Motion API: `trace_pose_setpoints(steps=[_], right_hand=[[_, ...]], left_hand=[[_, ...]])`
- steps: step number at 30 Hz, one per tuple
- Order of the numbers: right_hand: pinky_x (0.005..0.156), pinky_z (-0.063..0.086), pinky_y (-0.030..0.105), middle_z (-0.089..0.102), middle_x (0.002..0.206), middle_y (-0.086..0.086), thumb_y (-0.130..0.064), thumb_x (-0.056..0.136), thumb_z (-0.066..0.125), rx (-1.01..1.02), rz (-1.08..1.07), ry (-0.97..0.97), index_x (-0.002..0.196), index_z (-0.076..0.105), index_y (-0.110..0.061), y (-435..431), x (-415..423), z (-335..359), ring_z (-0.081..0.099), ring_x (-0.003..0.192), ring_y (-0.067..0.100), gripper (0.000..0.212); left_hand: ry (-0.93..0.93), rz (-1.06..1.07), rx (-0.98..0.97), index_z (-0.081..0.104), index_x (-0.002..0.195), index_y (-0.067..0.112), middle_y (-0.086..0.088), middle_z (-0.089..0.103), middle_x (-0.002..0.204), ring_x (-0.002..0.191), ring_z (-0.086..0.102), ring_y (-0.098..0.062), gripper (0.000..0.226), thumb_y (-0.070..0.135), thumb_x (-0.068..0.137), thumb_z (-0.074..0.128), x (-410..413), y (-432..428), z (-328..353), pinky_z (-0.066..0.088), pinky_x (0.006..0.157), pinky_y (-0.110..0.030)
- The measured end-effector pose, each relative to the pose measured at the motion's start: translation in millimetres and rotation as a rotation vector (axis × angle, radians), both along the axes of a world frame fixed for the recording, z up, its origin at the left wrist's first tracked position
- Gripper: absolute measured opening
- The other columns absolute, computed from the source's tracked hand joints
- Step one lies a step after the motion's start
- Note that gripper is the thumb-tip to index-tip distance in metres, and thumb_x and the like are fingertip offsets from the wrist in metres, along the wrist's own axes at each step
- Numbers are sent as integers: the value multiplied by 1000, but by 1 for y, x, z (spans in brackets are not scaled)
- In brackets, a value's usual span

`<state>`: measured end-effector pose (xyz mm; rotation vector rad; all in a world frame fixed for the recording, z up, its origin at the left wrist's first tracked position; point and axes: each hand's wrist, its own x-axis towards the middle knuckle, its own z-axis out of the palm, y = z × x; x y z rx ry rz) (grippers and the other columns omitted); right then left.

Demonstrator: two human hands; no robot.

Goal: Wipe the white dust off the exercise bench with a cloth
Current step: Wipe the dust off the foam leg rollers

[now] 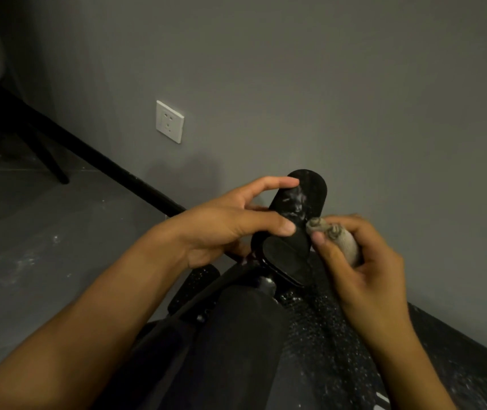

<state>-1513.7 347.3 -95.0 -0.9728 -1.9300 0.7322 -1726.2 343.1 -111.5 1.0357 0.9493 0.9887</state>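
A black oval pad [301, 196] of the exercise bench rises in the middle of the view, with white dust smeared on its face. My left hand [236, 223] grips the pad from the left, thumb across its lower part and fingers behind its top. My right hand [363, 261] holds a bunched grey cloth [339, 238] whose end touches the pad's lower right edge. Below the hands, the bench's black frame [207, 300] and dust-speckled foam rollers [319, 321] run toward me.
A grey wall stands close behind the pad, with a white socket [170, 121] on it. A black skirting strip [103, 164] runs along the floor. Dark chair legs [47, 155] stand at the far left. White dust flecks lie on the grey floor [29, 255].
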Motion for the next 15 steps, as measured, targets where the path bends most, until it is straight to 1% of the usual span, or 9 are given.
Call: trace_pose_setpoints(steps=[2, 3, 6, 7, 9, 10, 12, 13, 15], right_hand=[[77, 55, 29, 68, 98, -6, -32, 94, 67, 42, -66, -22, 101, 69, -27, 16, -7, 0, 66, 90, 12, 9], [79, 56, 32, 68, 100, -6, -35, 94, 66, 49, -101, -29, 102, 68, -28, 26, -12, 2, 66, 91, 10, 10], [79, 55, 41, 69, 97, -5, -40, 92, 63, 59, -164, -97, 100, 67, -29, 48, -22, 8, 66, 89, 12, 14], [76, 54, 40, 69, 95, -4, -40, 93, 63, 49, -156, -117, 99, 66, -28, 48, -23, 10, 65, 87, 12, 13], [70, 51, 30, 69, 94, -4, -35, 97, 64, 15, -53, -128, 101, 68, -23, 34, -17, 14, 64, 83, 10, 13], [70, 51, 24, 69, 95, -5, -31, 96, 64, -6, 29, -118, 103, 69, -22, 23, -13, 15, 65, 85, 12, 13], [72, 52, 19, 69, 97, -5, -29, 92, 64, -45, 144, -92, 103, 71, -22, 6, -5, 17, 67, 89, 14, 14], [72, 52, 18, 69, 96, -6, -29, 90, 65, -41, 136, -89, 101, 71, -24, 6, -4, 17, 67, 89, 13, 14], [73, 52, 19, 69, 95, -9, -31, 91, 67, 23, 19, -113, 98, 70, -27, 22, -7, 15, 66, 88, 7, 8]], left_hand=[[-39, -28, -35, 63, 128, 53, -12, 66, 135, 122, 63, -35, 54, 29, 80, 68, -3, 1, 2, 46, 107, -58], [-70, -42, -53, 64, 128, 53, -14, 62, 139, 122, 61, -34, 53, 29, 81, 65, -4, 2, 1, 45, 108, -56], [-166, -82, -70, 61, 133, 52, -23, 56, 144, 119, 54, -38, 61, 18, 83, 61, -5, 3, -5, 42, 104, -53], [-193, -93, -64, 59, 136, 51, -25, 57, 143, 119, 53, -38, 64, 15, 83, 61, -4, 3, -8, 41, 102, -53], [-234, -90, -57, 57, 139, 48, -25, 61, 138, 117, 55, -41, 67, 11, 85, 63, -4, 3, -12, 44, 99, -53], [-247, -75, -55, 57, 140, 47, -24, 65, 132, 114, 57, -42, 67, 9, 84, 65, -4, 3, -14, 46, 96, -52], [-245, -40, -51, 59, 139, 46, -20, 71, 120, 108, 59, -41, 68, 8, 83, 67, -1, 4, -14, 46, 94, -49], [-229, -26, -47, 60, 138, 45, -19, 72, 119, 106, 62, -40, 69, 7, 82, 68, 0, 5, -13, 46, 96, -53], [-187, -4, -42, 62, 136, 45, -20, 71, 121, 104, 66, -39, 70, 7, 78, 73, 4, 6, -9, 40, 106, -66]])
